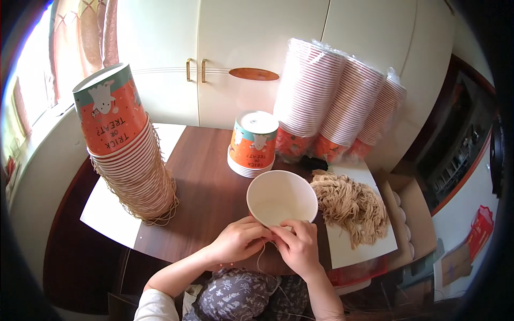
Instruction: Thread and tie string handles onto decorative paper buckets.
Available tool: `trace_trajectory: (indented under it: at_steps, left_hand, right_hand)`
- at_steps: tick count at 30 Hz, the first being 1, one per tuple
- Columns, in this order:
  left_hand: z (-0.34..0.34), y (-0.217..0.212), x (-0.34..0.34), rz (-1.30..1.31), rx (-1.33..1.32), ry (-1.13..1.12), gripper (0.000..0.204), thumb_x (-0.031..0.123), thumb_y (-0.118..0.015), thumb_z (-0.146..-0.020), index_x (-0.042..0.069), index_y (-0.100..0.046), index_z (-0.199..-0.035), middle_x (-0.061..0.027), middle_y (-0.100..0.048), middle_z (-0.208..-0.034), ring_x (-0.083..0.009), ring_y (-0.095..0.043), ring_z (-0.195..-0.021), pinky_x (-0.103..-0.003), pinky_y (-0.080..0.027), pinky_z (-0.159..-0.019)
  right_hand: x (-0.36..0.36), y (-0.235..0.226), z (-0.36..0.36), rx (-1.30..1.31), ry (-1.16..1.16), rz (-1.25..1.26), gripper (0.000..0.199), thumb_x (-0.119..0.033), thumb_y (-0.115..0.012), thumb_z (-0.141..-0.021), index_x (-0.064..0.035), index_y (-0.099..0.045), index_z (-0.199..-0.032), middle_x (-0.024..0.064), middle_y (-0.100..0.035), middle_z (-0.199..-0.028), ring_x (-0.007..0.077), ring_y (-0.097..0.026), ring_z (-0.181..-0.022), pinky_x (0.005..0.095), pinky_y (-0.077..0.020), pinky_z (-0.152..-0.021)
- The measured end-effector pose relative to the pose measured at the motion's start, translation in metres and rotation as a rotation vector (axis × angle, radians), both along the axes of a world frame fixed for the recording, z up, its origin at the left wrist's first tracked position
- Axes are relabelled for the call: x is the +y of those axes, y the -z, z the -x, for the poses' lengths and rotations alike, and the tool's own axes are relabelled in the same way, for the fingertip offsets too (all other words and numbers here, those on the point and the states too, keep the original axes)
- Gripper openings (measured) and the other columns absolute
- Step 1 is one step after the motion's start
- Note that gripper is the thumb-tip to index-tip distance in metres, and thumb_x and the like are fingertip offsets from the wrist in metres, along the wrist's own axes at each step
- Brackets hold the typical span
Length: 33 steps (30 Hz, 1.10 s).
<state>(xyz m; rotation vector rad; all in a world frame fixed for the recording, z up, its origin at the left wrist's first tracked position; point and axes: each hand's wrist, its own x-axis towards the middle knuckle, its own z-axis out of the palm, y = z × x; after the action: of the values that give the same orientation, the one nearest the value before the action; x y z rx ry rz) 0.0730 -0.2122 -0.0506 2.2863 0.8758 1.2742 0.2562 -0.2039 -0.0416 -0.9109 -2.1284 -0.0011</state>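
Observation:
A white-lined paper bucket (276,195) leans over the table's near edge, its open mouth turned up toward me. At its near rim my two hands meet. My left hand (243,236) is closed in a pinch there, on a thin beige string (260,261) that hangs toward my lap. My right hand (298,243) is closed on the bucket's near right side, thumb low and fingers curled over the rim. The fingertips partly hide where the string meets the bucket.
At left rises a tall stack of orange paper buckets (120,125), upside down, with string loops hanging off it. A short inverted stack (254,142) stands behind my bucket. Plastic-wrapped stacks (310,91) stand back right, near a pile of beige strings (353,206) and a cardboard box (415,206).

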Motion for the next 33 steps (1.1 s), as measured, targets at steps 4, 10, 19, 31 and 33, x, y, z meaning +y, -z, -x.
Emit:
trace_trajectory:
  at_steps: [4,10,19,31,33]
  left_hand:
    - [0.001,-0.003,-0.001,-0.049,0.047,-0.066,0.018,0.001,-0.065,-0.07,0.007,-0.061,-0.087,-0.0068,-0.061,-0.085,-0.0247,-0.058,-0.085,-0.035,-0.049,-0.072]
    - [0.002,0.0,0.003,-0.263,0.15,-0.188,0.023,0.004,-0.065,-0.066,0.007,-0.06,-0.088,-0.005,-0.06,-0.082,-0.024,-0.057,-0.083,-0.035,-0.049,-0.072]
    - [0.0,-0.003,0.003,-0.254,0.101,-0.189,0.023,0.004,-0.066,-0.066,0.007,-0.059,-0.087,-0.0049,-0.059,-0.08,-0.024,-0.057,-0.081,-0.035,-0.048,-0.07]
    - [0.0,-0.008,0.004,-0.164,0.053,-0.2,0.021,0.007,-0.068,-0.067,0.007,-0.057,-0.085,-0.0049,-0.058,-0.078,-0.0237,-0.057,-0.079,-0.036,-0.046,-0.07]
    - [-0.002,-0.013,0.003,-0.052,0.089,-0.195,0.021,0.006,-0.067,-0.066,0.008,-0.057,-0.084,-0.0063,-0.058,-0.083,-0.0265,-0.056,-0.083,-0.038,-0.044,-0.073]
  right_hand:
    - [0.005,-0.002,0.003,-0.061,-0.016,-0.055,0.018,-0.006,-0.07,-0.064,-0.0122,-0.065,-0.08,-0.0012,-0.057,-0.085,0.0181,-0.054,-0.077,0.0328,-0.0383,-0.072]
    - [0.008,-0.001,0.003,0.019,-0.073,-0.01,0.014,-0.008,-0.068,-0.067,-0.012,-0.062,-0.079,-0.002,-0.057,-0.082,0.0181,-0.054,-0.08,0.0338,-0.0383,-0.07]
    - [0.013,-0.005,0.001,0.088,-0.133,0.138,0.014,-0.009,-0.07,-0.068,-0.0099,-0.063,-0.081,0.0007,-0.062,-0.076,0.02,-0.055,-0.075,0.0336,-0.0415,-0.07]
    - [0.009,-0.013,0.007,0.099,-0.163,0.133,0.017,-0.008,-0.071,-0.067,-0.0086,-0.06,-0.08,0.0006,-0.062,-0.075,0.0217,-0.056,-0.074,0.0347,-0.0421,-0.068]
    - [0.009,-0.013,0.005,0.066,-0.142,0.162,0.018,-0.009,-0.071,-0.067,-0.0083,-0.059,-0.08,0.0022,-0.061,-0.076,0.0226,-0.057,-0.076,0.0349,-0.0424,-0.069]
